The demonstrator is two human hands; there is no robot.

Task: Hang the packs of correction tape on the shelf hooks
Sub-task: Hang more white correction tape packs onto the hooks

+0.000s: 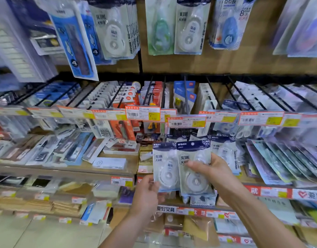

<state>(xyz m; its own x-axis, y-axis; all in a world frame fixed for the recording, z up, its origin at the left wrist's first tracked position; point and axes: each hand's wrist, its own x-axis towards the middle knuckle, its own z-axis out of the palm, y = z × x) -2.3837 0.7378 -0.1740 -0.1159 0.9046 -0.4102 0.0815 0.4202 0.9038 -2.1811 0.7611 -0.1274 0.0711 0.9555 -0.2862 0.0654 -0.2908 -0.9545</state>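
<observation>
Left grip (148,191), right grip (210,170) hold packs (166,169); shelf hooks (214,95) behind.

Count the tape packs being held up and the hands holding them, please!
Packs: 2 (left pack, right pack)
Hands: 2 (left hand, right hand)
Total: 4
</observation>
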